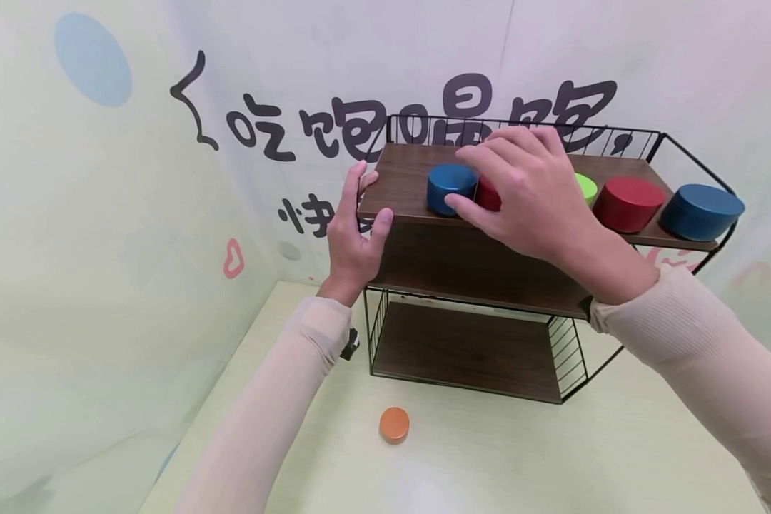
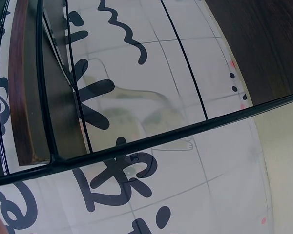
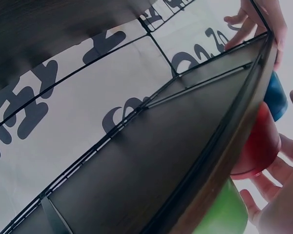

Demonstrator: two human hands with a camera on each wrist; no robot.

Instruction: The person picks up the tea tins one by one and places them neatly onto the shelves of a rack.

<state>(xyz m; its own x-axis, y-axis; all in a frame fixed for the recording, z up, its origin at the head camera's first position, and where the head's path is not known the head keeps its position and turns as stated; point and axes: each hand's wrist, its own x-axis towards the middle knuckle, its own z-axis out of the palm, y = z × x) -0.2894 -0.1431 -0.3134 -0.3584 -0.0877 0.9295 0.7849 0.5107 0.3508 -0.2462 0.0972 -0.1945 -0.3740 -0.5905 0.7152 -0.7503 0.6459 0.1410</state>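
A two-tier rack [image 1: 462, 260] with dark wood boards and a black wire frame stands by the wall. My left hand [image 1: 355, 239] holds the left end of its top board, thumb at the front edge and fingers by the side wire. My right hand [image 1: 530, 189] reaches over the top board with spread, bent fingers. Its thumb is near the front of a blue round tin [image 1: 448, 191], with a small gap in the right wrist view. Its other fingers are behind a red tin [image 3: 260, 144]. A green tin [image 3: 224, 212] is beside the red one.
Another red tin [image 1: 630, 205] and another blue tin [image 1: 702, 212] stand at the top board's right end. An orange tin [image 1: 395, 425] lies on the pale tabletop [image 1: 488, 457] in front of the rack. Behind is a white wall covering [image 1: 334, 50] with black lettering.
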